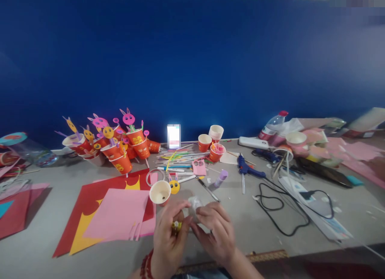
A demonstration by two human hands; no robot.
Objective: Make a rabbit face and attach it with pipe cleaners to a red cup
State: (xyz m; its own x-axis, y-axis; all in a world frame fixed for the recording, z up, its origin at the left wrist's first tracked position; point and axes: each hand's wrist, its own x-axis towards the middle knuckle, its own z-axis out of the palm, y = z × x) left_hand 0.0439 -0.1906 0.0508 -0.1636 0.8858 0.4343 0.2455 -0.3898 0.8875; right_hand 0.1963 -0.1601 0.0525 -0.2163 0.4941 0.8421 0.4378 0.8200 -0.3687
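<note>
My left hand (pixel 170 229) is curled near the table's front edge, with a small yellow piece (pixel 176 226) showing between its fingers and thumb. What kind of piece it is I cannot make out. Beside it my right hand (pixel 215 227) pinches a clear, whitish plastic piece (pixel 195 204), blurred, which the left fingertips also reach. Just beyond the left hand stands a paper cup (pixel 160 192) with a small dark spot inside. Touching that cup's right side is a yellow cutout face (pixel 174 186) with googly eyes and pink ears.
Red, yellow and pink paper (pixel 117 212) lies at left, with decorated red cups (pixel 120 162) behind. Pens and sticks (pixel 177 160), a purple glue stick (pixel 221 178) and a pink card (pixel 198 168) are ahead. At right lie a blue glue gun (pixel 251 170), looped cable (pixel 270 208) and a power strip (pixel 315 212).
</note>
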